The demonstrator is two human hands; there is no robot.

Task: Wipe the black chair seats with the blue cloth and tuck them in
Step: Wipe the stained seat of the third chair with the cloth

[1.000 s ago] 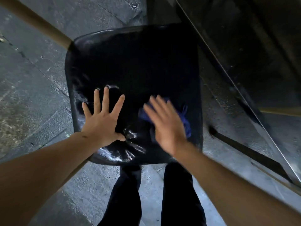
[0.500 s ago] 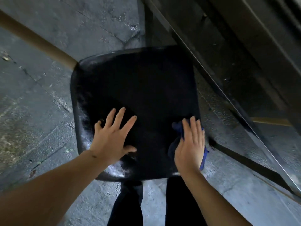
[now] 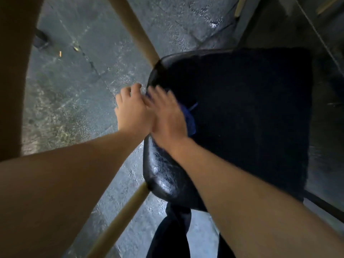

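Note:
A black padded chair seat (image 3: 242, 118) fills the right half of the view. My right hand (image 3: 167, 118) lies flat near the seat's left edge and presses the blue cloth (image 3: 189, 118) onto it; only a strip of cloth shows past my palm. My left hand (image 3: 131, 108) is just off the seat's left edge, over the floor, its side touching my right hand, fingers curled a little and holding nothing. Both hands are blurred by motion.
Two tan wooden chair legs (image 3: 134, 28) (image 3: 119, 220) slant out from the seat's left corners over the grey concrete floor (image 3: 74, 90). A dark table frame (image 3: 323, 34) runs along the right. My dark trouser legs (image 3: 171, 231) stand below the seat.
My right hand slid the cloth from the seat's right side to its left edge. My left hand came off the seat to the left. The view swung, so the seat now sits to the right.

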